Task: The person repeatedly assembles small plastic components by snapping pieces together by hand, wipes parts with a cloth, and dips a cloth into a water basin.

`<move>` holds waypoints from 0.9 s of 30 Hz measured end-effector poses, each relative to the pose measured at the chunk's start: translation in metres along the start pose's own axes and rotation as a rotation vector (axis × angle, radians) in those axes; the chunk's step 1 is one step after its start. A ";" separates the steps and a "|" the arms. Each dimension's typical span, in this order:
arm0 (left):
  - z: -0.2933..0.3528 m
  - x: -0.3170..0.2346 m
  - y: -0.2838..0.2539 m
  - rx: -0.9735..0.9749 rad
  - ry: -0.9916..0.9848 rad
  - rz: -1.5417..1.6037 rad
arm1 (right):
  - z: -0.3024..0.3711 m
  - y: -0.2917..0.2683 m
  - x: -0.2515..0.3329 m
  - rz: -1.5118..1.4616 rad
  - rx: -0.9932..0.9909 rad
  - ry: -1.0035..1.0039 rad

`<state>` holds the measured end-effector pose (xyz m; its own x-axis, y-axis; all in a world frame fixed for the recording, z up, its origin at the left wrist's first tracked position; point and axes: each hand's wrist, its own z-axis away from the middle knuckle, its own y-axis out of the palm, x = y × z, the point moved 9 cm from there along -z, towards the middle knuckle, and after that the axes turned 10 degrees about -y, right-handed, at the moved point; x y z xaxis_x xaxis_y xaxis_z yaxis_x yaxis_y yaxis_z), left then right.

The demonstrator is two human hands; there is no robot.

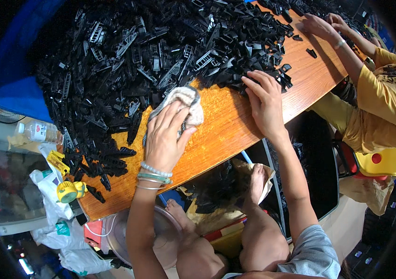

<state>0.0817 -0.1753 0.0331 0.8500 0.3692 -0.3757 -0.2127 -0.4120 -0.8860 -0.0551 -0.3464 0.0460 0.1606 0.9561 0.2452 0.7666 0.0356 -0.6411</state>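
The left hand (pixel 167 135) lies over a bunched white-and-grey cloth (pixel 193 100) on the wooden table (pixel 226 121), its fingers nearly straight and its thumb out to the side, pressing rather than clenched; the right hand (pixel 265 100) is open, its fingers apart and slightly bent at the border of the pile of black plastic parts (pixel 160 51), with nothing seen in its grasp; whether its fingertips touch the parts, I cannot tell.

Bare wood runs in a slanting band between the pile and the near edge, leaving open room between the hands; at the left end the parts crowd close to the corner, near a yellow fan (pixel 70 190); toward the right end one loose part (pixel 311 53) lies near a co-worker's hands (pixel 321 29).

A clear bottle (pixel 39 131) wears a white label with a red mark; white plastic bags (pixel 60 232) show green patches; the co-worker's yellow shirt (pixel 384 97) carries dark print.
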 end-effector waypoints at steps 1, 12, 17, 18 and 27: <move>0.006 0.002 -0.005 -0.030 -0.002 -0.036 | 0.000 -0.004 0.000 -0.005 -0.037 0.009; 0.018 -0.004 -0.036 -0.159 -0.127 -0.284 | -0.012 0.014 0.042 -0.120 0.113 -0.154; -0.026 -0.019 -0.031 -0.162 0.043 -0.104 | -0.032 0.050 0.052 0.046 0.259 -0.170; -0.031 -0.019 -0.021 -0.071 0.071 -0.045 | -0.030 0.051 0.051 0.048 0.265 -0.168; 0.015 -0.036 -0.024 -0.024 0.151 0.014 | 0.015 0.001 0.051 -0.448 0.081 0.249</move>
<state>0.0489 -0.1663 0.0639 0.9101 0.2347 -0.3417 -0.2153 -0.4366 -0.8735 -0.0552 -0.2937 0.0470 -0.0222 0.7441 0.6677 0.7452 0.4576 -0.4852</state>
